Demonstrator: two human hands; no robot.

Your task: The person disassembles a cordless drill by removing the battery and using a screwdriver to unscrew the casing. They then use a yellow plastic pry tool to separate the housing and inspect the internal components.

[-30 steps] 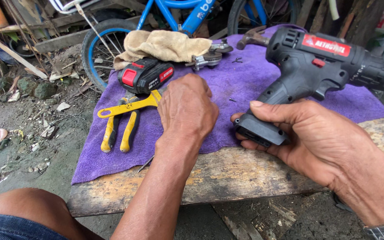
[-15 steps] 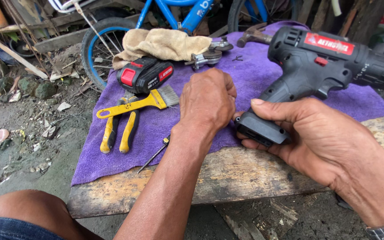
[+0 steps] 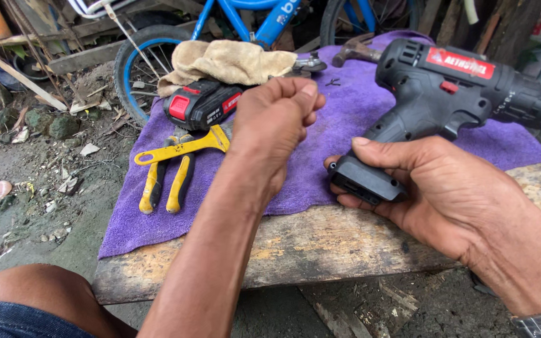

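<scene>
Purple cloth (image 3: 345, 134) covers most of our wooden surface (image 3: 320, 244), and everything sits on it. Our right hand (image 3: 446, 194) is wrapped around the foot of the black drill (image 3: 458, 87), fingers clamped on the base of the grip, thumb lying along the top of it. The drill lies on its side on the cloth with its nose off toward the right edge of the view.

Our left hand (image 3: 273, 116) floats above the middle of the cloth, fingers curled in with the tips pinched together. Whether anything tiny sits in that pinch, we honestly can't tell.

Just behind the left hand lies the black and red battery (image 3: 201, 103), half tucked under a tan rag (image 3: 226, 59). Yellow-handled pliers (image 3: 173, 166) lie just in front of the battery, near the cloth's left edge. A hammer (image 3: 355, 51) rests at the far side of the cloth, and a blue bike (image 3: 245, 25) stands right behind the surface.
</scene>
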